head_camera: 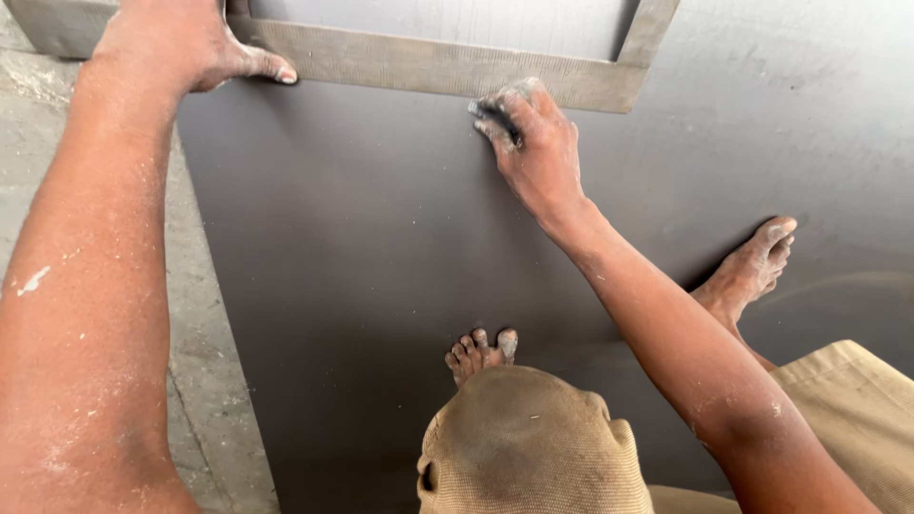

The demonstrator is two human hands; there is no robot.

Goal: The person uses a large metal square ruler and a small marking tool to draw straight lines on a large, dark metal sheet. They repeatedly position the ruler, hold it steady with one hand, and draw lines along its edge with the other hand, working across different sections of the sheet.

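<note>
Crouching on a dark plywood sheet point(381, 238) over concrete floor point(205, 362), I am pressing my flat left hand point(181, 43) on a steel square point(428, 67) to steady it, while my right hand point(533, 143) is pinching a pencil point(495, 119) against its edge.

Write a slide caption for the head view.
Left hand steadies a metal square on a dark board; right hand marks along its edge.

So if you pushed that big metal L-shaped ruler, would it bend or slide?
The metal square looks stiff: its straight arms lie flat on the dark board. It would probably slide on that smooth sheet, which may be why the left hand presses on it. Flat, so it shouldn't roll.
</note>
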